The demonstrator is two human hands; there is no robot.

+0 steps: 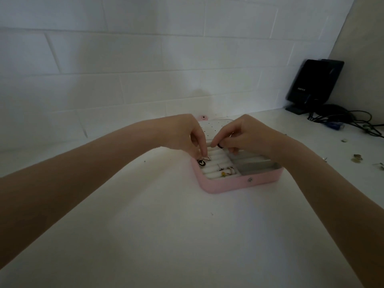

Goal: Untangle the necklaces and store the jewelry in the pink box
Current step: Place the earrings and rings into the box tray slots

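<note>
Both hands are working over the open pink box [239, 185], which is sitting on the white counter [145, 225] close to the tiled wall. The left hand [185, 136] is curling downward, its fingertips [204, 153] pressing onto the white ring rolls [216, 163] just above a black round pendant [201, 162]. The right hand [245, 135] is pinching a small dark ring [220, 145] over those same rolls. More rings [228, 171] are sitting tucked in the rolls nearer the front wall.
</note>
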